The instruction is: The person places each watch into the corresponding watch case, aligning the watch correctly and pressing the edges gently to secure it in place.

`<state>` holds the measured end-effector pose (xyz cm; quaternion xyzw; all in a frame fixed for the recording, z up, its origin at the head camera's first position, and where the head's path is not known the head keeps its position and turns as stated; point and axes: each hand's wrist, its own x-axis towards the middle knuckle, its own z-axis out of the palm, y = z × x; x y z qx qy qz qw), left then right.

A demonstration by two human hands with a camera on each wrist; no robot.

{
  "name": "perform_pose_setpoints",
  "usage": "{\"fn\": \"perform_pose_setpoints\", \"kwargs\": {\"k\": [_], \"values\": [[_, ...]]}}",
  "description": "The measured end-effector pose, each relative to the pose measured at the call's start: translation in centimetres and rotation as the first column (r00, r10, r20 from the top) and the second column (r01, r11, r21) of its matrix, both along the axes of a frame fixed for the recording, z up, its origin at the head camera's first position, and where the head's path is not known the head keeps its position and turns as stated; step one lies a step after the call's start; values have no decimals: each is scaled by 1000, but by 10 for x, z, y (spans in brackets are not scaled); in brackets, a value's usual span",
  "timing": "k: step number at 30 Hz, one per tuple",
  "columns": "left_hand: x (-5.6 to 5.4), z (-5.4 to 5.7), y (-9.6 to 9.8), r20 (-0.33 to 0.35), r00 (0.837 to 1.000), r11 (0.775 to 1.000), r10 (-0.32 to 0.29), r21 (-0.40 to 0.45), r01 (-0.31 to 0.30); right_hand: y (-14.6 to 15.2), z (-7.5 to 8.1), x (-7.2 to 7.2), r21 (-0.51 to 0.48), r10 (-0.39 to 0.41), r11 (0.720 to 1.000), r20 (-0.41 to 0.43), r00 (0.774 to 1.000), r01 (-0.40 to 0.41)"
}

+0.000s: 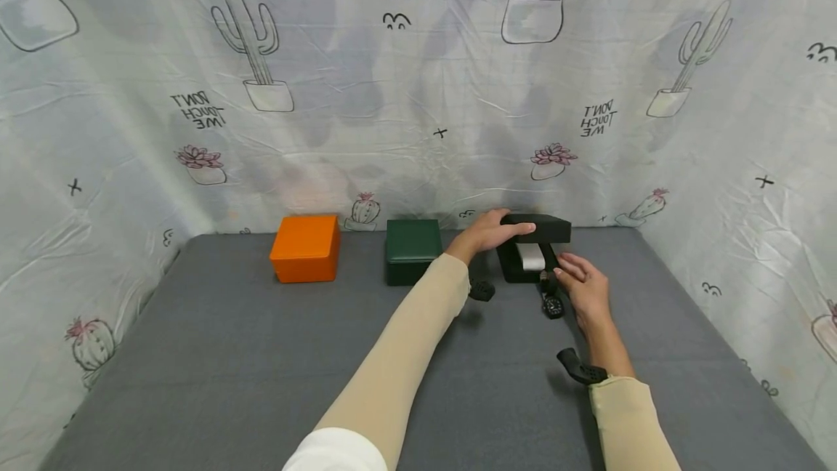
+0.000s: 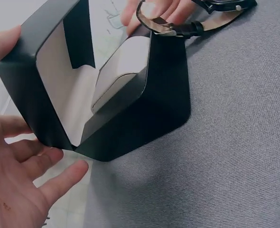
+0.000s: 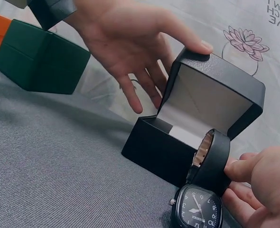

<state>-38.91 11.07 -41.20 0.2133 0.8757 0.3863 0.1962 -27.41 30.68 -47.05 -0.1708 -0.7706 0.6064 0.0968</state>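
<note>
A black watch box (image 1: 519,273) stands at the back right, with its lid (image 1: 539,227) tilted up. My left hand (image 1: 485,232) grips the lid, thumb on top and the other fingers behind it. Inside, a pale cushion (image 2: 126,66) sits against a white lining. My right hand (image 1: 588,295) is at the box's right front corner and pinches the dark strap (image 3: 219,152) of a wristwatch. The strap forms a loop close to the box's front wall. Its black square dial (image 3: 199,209) with white numerals lies in front of the box, facing up.
A dark green box (image 1: 413,253) stands left of the black one, its lid down. Further left is an orange box (image 1: 305,249), also closed. Grey cloth (image 1: 261,362) covers the table, and a cactus-print curtain (image 1: 445,93) hangs along its back and sides.
</note>
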Motion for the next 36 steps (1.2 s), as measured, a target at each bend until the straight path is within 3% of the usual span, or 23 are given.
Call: {"fn": "perform_pose_setpoints", "kwargs": {"k": [8,16,21,30,36], "values": [[-3,4,2,56,998,997,36,65,-40,-1,-1,1,-50,-8,999,-33,999,6],[-9,3,6,147,985,983,88,145,-109,-2,-1,1,-75,-11,997,-56,998,6],[-12,2,9,126,985,983,118,128,-134,-2,-1,1,-69,-9,998,-49,999,5],[-14,3,15,108,975,970,195,123,-208,-2,-2,-1,-147,-29,989,-75,997,18],[-15,2,19,71,968,966,240,82,-245,0,-3,-2,-106,-26,994,-46,999,21]]}}
